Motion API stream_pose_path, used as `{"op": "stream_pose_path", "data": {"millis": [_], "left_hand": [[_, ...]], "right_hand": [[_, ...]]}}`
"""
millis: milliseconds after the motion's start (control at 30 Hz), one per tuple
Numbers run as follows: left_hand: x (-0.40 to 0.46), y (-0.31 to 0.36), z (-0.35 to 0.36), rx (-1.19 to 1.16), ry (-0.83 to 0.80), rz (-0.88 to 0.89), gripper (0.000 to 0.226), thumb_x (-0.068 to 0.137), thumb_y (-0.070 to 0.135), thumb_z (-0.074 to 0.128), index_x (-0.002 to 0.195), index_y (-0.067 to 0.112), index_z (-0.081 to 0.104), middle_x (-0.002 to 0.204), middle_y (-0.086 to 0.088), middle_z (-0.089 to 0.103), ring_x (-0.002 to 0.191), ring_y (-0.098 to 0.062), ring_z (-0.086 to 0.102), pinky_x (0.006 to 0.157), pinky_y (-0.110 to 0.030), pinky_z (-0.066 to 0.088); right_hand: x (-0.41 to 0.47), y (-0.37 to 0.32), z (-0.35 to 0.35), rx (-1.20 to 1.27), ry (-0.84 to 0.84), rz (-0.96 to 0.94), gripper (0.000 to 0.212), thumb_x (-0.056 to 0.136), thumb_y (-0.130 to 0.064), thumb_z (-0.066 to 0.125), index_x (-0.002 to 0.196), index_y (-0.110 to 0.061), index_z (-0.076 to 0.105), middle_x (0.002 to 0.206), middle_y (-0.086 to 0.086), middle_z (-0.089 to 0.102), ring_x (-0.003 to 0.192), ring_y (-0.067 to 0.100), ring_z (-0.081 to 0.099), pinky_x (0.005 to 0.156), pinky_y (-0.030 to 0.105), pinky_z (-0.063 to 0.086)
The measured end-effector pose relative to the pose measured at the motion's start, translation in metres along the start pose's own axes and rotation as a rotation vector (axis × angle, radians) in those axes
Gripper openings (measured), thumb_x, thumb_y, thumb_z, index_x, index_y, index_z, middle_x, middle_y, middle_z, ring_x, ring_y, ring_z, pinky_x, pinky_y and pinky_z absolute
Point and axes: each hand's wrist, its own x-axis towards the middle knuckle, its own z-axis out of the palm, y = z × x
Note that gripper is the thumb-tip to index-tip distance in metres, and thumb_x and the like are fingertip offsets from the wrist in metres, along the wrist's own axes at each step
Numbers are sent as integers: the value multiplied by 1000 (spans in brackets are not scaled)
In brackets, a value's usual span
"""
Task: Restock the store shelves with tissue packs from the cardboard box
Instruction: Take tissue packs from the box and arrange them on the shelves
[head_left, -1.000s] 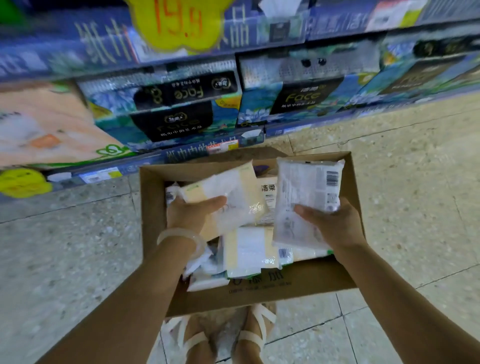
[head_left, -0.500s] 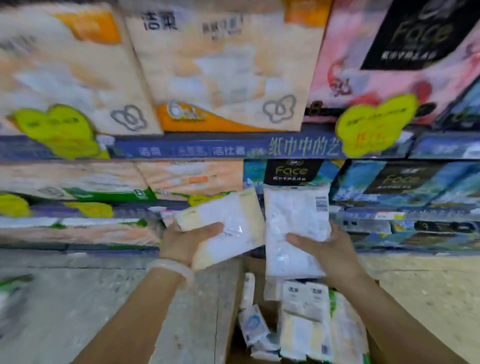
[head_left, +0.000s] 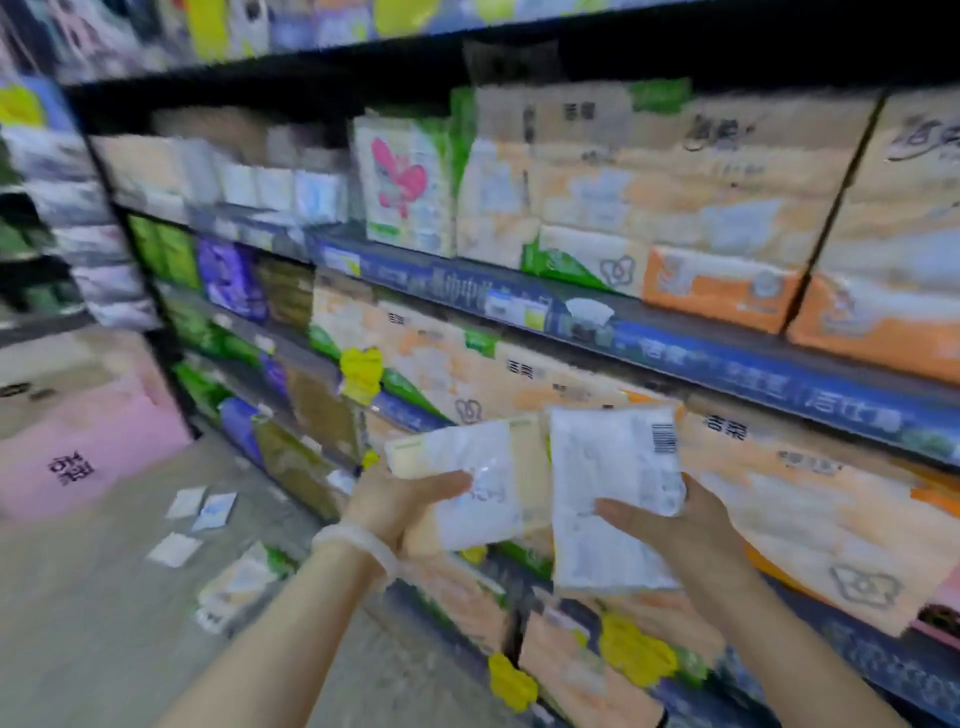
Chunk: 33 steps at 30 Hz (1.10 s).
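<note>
Two soft plastic-wrapped tissue packs are held up in front of the store shelves, one in each hand. The left hand (head_left: 400, 512) is closed on a cream-and-white tissue pack (head_left: 467, 486), its thumb across the front face and the fingers hidden behind. The right hand (head_left: 670, 525) is clamped on a white tissue pack with a barcode (head_left: 613, 493), the thumb pressed over its lower middle. The two packs overlap slightly at their inner edges, just above and between the two grips.

Beyond both grips, the blue-edged shelf rows (head_left: 675, 353) are seen packed tight with large orange-and-white tissue bundles (head_left: 571, 384); no open slot can be made out, and the view is much blurred. The cardboard box is not in view.

Several risks are judged from here. Slippery wrap held mainly by a thumb could slide out if either grip is loosened while reaching. If a pack is forced into a full row, neighbouring bundles could be pushed off the edge. With both hands occupied, nothing is free to steady the stock. Small white packets (head_left: 200, 512) lie loose on the grey floor (head_left: 78, 597), well below and left of the left grip, and could be stepped on.
</note>
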Motion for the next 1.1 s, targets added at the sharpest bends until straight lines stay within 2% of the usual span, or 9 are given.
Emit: {"op": "stream_pose_path", "data": {"millis": [100, 200, 333, 433, 500, 633, 733, 967, 1100], "left_hand": [[15, 36, -59, 2, 65, 94, 29, 60, -5, 83, 83, 4, 68, 74, -11, 74, 59, -18, 69, 51, -26, 55], [34, 66, -118, -20, 125, 147, 29, 63, -8, 80, 86, 3, 67, 71, -8, 72, 58, -19, 67, 44, -22, 51], [72, 100, -197, -28, 168, 167, 45, 50, 2, 86, 91, 0, 69, 88, -19, 73, 79, -29, 68, 67, -36, 57], [104, 130, -252, -49, 169, 177, 50, 44, 5, 84, 92, 0, 69, 89, -21, 72, 84, -33, 69, 79, -46, 55], [128, 152, -285, -53, 161, 180, 48, 48, -1, 85, 93, -1, 68, 90, -22, 72, 83, -34, 69, 78, -46, 56], [178, 190, -336, -43, 132, 211, 27, 65, -9, 76, 90, -1, 69, 84, -20, 73, 68, -29, 70, 63, -39, 59], [221, 209, -362, -51, 93, 239, 39, 56, -7, 81, 92, 1, 69, 85, -18, 74, 69, -28, 70, 61, -37, 59], [320, 250, -415, -79, 40, 227, 49, 57, -1, 80, 104, -1, 67, 96, -22, 72, 86, -38, 69, 74, -49, 57], [377, 282, -445, -74, 111, 236, 39, 64, -4, 78, 101, -3, 67, 92, -22, 72, 79, -34, 69, 75, -48, 57]], "right_hand": [[25, -29, 62, 37, -99, -15, 35, 62, -13, 85, 90, -21, 65, 85, -6, 73, 69, 14, 71, 61, 31, 53], [46, -50, 132, 37, -172, -30, 58, 45, -25, 90, 97, -19, 65, 89, -2, 74, 80, 23, 71, 72, 40, 56], [72, -67, 228, 43, -209, -66, 60, 46, -24, 94, 97, -13, 65, 88, 3, 75, 78, 24, 71, 71, 38, 56], [97, -87, 297, 67, -255, -78, 41, 58, -14, 88, 93, -17, 67, 86, -2, 75, 77, 20, 72, 68, 34, 55], [115, -103, 336, 97, -267, -100, 32, 62, -8, 84, 89, -18, 69, 83, -2, 76, 74, 19, 72, 67, 34, 56], [148, -130, 398, 133, -266, -153, 27, 67, -1, 80, 87, -15, 69, 77, -8, 75, 64, 7, 71, 48, 18, 51], [176, -143, 435, 129, -270, -176, 27, 68, 1, 79, 86, -16, 68, 76, -9, 75, 67, 9, 71, 50, 18, 52], [274, -174, 525, 67, -238, -232, 30, 65, -8, 83, 86, -22, 67, 83, -8, 73, 71, 10, 70, 61, 28, 55], [330, -195, 577, 113, -264, -218, 27, 69, -2, 80, 80, -20, 64, 65, -15, 69, 53, 2, 66, 43, 15, 49]]}}
